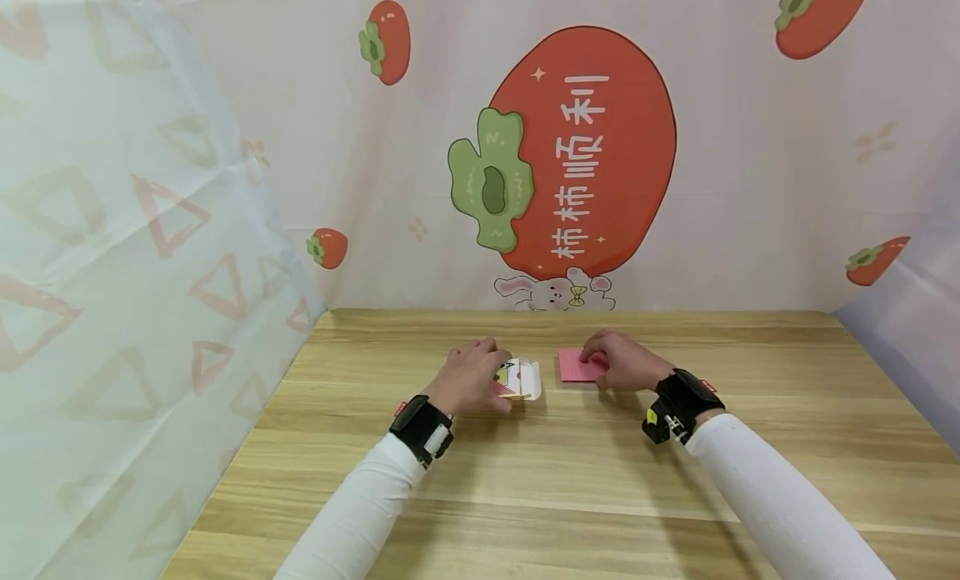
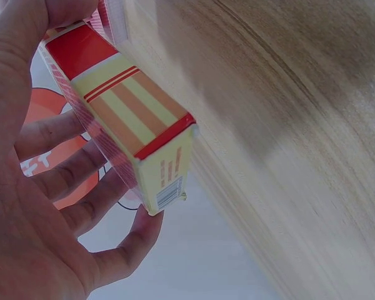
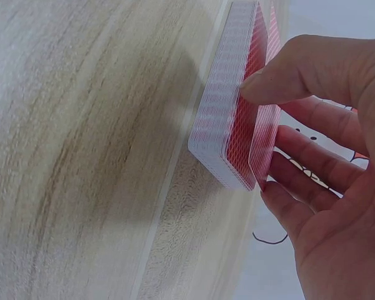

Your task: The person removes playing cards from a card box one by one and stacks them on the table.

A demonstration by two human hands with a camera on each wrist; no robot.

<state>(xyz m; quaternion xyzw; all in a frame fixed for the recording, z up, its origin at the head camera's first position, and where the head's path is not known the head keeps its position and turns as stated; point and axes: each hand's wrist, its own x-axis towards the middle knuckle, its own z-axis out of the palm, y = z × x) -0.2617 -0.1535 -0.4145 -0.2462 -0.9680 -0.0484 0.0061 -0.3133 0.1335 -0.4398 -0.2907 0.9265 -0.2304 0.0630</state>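
Note:
My left hand [image 1: 471, 377] holds a playing-card box [image 1: 517, 378] on the table, with its open flap toward the right. In the left wrist view the striped side and barcode end of the box [image 2: 134, 100] show, with fingers along its far side. To the right lies a red-backed deck of playing cards [image 1: 573, 368], and my right hand [image 1: 628, 363] is over it. The right wrist view shows the deck [image 3: 219, 106] as a thick stack. One playing card [image 3: 264, 140] stands slightly apart from its top, between my thumb and fingers.
The wooden table [image 1: 525, 497] runs to a white printed cloth [image 1: 720, 255] behind it. Another cloth [image 1: 150, 313] hangs along the left side. A black wrist camera strap [image 1: 422, 428] sits on each wrist.

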